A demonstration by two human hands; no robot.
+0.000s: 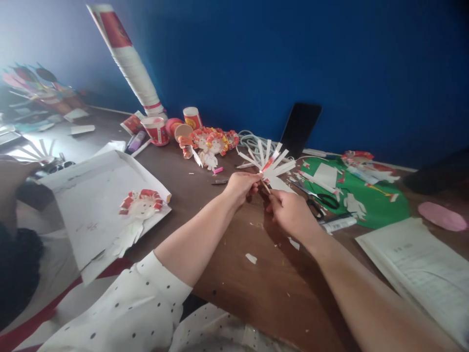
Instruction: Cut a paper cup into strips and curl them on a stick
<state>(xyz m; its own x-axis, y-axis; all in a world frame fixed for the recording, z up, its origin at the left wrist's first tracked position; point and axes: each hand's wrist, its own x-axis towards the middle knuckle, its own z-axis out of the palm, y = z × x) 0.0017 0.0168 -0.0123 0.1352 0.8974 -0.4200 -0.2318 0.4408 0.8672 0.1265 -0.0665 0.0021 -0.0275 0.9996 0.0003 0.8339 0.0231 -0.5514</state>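
Over the middle of the table, my left hand [242, 187] is closed in a pinch at the base of a white paper piece cut into fanned-out strips [271, 157]. One strip shows red. My right hand [291, 211] is closed around a thin brownish stick [266, 187], whose far end reaches the base of the strips by my left fingertips. Black-handled scissors [328, 200] lie just right of my right hand, near a white tube [339, 223]. Small paper scraps [251, 258] are scattered below my hands.
A tall leaning stack of paper cups [134, 68], a red-white cup [155, 130] and red-white paper crafts [208, 142] stand toward the wall. A phone [301, 128] leans there. Right are a green sheet [388, 208] and an open book [421, 264]; left, a white board [84, 195].
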